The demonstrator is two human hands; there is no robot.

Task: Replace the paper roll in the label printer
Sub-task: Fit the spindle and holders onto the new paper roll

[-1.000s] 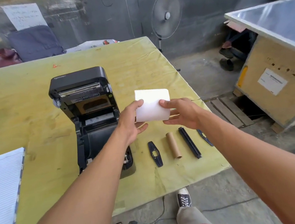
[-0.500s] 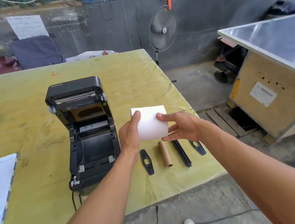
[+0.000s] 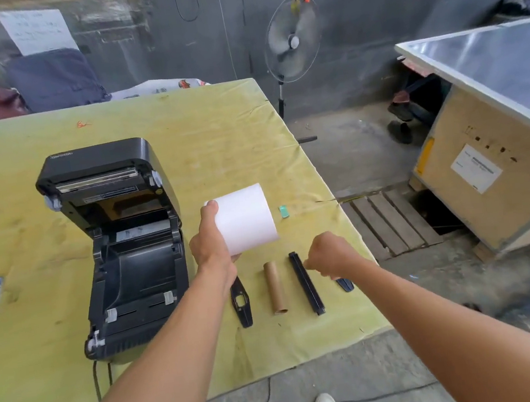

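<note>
One head view: my left hand holds the white paper roll above the surface, beside the open label printer. My right hand is fisted over the black spindle, near the surface's right edge; what it grips, I cannot tell.

A: Light? Daylit, even, bright; soft shadows only under the hands on the desk.
B: Glare?
A: Strong sheen on steel crate top, right.
B: Sharpness?
A: Ctr crisp; back wall smeared, motion blur. Wide-angle bowing at edges.
</note>
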